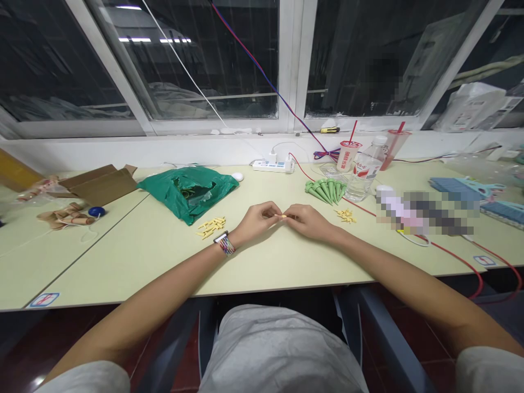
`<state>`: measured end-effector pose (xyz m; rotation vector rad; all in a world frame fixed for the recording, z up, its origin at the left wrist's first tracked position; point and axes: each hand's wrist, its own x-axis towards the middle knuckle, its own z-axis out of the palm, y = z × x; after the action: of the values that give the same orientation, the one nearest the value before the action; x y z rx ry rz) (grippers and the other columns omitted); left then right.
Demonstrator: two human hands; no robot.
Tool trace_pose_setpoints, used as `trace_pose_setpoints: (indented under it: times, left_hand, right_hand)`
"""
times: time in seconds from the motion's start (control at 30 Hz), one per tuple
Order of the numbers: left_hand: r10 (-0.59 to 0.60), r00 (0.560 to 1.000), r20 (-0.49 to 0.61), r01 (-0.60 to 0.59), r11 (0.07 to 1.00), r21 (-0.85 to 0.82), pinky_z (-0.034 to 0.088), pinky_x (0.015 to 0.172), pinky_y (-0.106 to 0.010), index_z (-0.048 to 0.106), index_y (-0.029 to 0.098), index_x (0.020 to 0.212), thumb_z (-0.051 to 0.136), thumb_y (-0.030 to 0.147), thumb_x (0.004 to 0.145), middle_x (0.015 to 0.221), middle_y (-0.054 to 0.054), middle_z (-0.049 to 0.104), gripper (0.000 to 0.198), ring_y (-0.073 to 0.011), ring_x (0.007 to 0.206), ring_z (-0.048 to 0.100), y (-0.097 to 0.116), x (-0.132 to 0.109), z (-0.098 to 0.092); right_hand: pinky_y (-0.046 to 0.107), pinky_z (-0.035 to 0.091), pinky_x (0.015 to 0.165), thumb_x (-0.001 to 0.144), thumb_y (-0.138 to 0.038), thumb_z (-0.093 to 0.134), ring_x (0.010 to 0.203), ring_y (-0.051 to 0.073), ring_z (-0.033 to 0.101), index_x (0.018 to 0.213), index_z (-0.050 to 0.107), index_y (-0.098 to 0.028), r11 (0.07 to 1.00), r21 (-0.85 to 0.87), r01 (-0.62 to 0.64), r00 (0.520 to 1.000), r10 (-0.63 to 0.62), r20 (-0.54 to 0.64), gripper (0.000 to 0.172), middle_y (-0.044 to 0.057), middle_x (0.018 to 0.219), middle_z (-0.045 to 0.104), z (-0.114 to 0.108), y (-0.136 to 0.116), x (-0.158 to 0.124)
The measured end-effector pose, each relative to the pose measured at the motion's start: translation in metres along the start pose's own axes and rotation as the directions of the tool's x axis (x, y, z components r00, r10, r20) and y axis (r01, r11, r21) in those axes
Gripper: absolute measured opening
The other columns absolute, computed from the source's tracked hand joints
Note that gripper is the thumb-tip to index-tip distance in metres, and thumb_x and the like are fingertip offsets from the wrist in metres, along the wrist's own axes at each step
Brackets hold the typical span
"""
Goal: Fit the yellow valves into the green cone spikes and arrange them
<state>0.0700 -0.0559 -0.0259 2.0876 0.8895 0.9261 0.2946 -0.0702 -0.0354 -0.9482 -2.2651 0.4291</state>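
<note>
Over the middle of the table, my left hand point(262, 217) and my right hand point(305, 219) meet fingertip to fingertip. Both pinch a small yellow piece point(283, 216), mostly covered by the fingers; whether it is one part or two I cannot tell. Beside my left wrist lies a loose pile of thin yellow pointed pieces point(212, 226). A smaller heap of short yellow pieces point(346, 216) is to the right of my right hand. Behind that heap, several green cone-shaped pieces point(327, 190) lie side by side.
A torn green plastic bag point(190, 191) lies behind the left pile. A water bottle point(364, 173), a drink cup point(347, 156) and a red cable point(368, 210) are at right. Wooden toys point(67, 215) and a cardboard box point(100, 184) sit far left. A power strip point(272, 165) lies behind.
</note>
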Motion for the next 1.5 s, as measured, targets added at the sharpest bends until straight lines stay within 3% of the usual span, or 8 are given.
trace_pose_setpoints:
  times: [0.33,0.53,0.7,0.93,1.03,1.17,1.37,1.5]
  left_hand:
    - [-0.158,0.987,0.004,0.155,0.959,-0.236,0.055,0.076,-0.034,0.069,0.017,0.083,0.074,0.043,0.089,0.081,-0.008,0.076,0.027,-0.0192,0.077,0.069,-0.001,0.002,0.007]
    - [0.033,0.999,0.003,-0.033,0.999,0.011,0.054,0.077,-0.032,0.07,0.02,0.102,0.07,0.049,0.094,0.093,-0.006,0.074,0.03,-0.0196,0.084,0.069,0.002,-0.002,0.003]
    - [0.219,0.967,0.131,-0.251,0.907,0.338,0.052,0.087,-0.035,0.068,0.023,0.113,0.06,0.045,0.102,0.107,-0.008,0.07,0.026,-0.0217,0.095,0.068,0.008,-0.007,-0.006]
    - [0.126,0.99,0.063,-0.14,0.899,0.415,0.044,0.072,-0.034,0.062,0.021,0.087,0.047,0.04,0.107,0.083,-0.004,0.068,0.031,-0.0198,0.077,0.063,0.006,-0.004,-0.004]
    - [0.096,0.995,0.0,-0.09,0.931,0.353,0.044,0.069,-0.033,0.061,0.022,0.098,0.049,0.038,0.106,0.08,-0.002,0.067,0.022,-0.0191,0.073,0.062,0.005,-0.004,-0.004]
    - [0.14,0.99,-0.001,-0.133,0.948,0.29,0.049,0.077,-0.031,0.059,0.022,0.118,0.051,0.034,0.105,0.089,-0.002,0.069,0.02,-0.0187,0.081,0.066,0.003,-0.004,-0.007]
    - [0.277,0.959,0.061,-0.281,0.901,0.331,0.051,0.083,-0.032,0.066,0.022,0.104,0.054,0.038,0.106,0.102,-0.006,0.07,0.021,-0.019,0.089,0.066,0.0,-0.003,-0.008]
    - [0.204,0.978,0.034,-0.202,0.914,0.352,0.048,0.076,-0.032,0.064,0.021,0.098,0.051,0.04,0.108,0.093,-0.004,0.07,0.025,-0.019,0.083,0.065,0.0,-0.001,-0.006]
  right_hand:
    - [0.033,0.044,0.077,0.103,-0.025,0.056,0.087,0.022,0.064,0.098,0.075,-0.019,0.959,-0.247,0.137,0.987,-0.153,-0.046,0.02,0.008,0.09,0.073,-0.003,0.005,-0.002]
    - [0.031,0.042,0.074,0.103,-0.028,0.057,0.084,0.02,0.064,0.101,0.074,-0.02,0.962,-0.267,0.055,0.988,-0.09,-0.122,0.018,0.007,0.091,0.073,-0.002,0.004,-0.005]
    - [0.032,0.042,0.076,0.103,-0.026,0.056,0.086,0.021,0.065,0.105,0.073,-0.02,0.958,-0.277,0.07,0.991,-0.097,-0.088,0.018,0.008,0.095,0.075,-0.002,0.003,-0.006]
    - [0.031,0.042,0.074,0.103,-0.027,0.057,0.087,0.021,0.065,0.099,0.072,-0.021,0.95,-0.296,0.101,0.99,-0.125,-0.063,0.017,0.007,0.093,0.073,-0.001,0.001,-0.006]
    - [0.031,0.041,0.074,0.103,-0.027,0.056,0.085,0.02,0.064,0.099,0.071,-0.021,0.951,-0.285,0.118,0.988,-0.143,-0.066,0.017,0.007,0.091,0.072,-0.002,0.001,-0.007]
    - [0.03,0.041,0.075,0.105,-0.03,0.055,0.084,0.02,0.064,0.103,0.071,-0.021,0.963,-0.25,0.095,0.986,-0.125,-0.106,0.018,0.007,0.093,0.072,-0.003,0.001,-0.007]
    - [0.029,0.041,0.072,0.105,-0.031,0.057,0.081,0.019,0.063,0.1,0.071,-0.02,0.956,-0.274,0.106,0.979,-0.149,-0.142,0.019,0.006,0.089,0.072,-0.003,0.006,-0.007]
    - [0.029,0.04,0.07,0.104,-0.028,0.059,0.079,0.017,0.063,0.099,0.071,-0.019,0.948,-0.296,0.119,0.974,-0.169,-0.149,0.016,0.005,0.088,0.072,-0.002,0.006,-0.007]
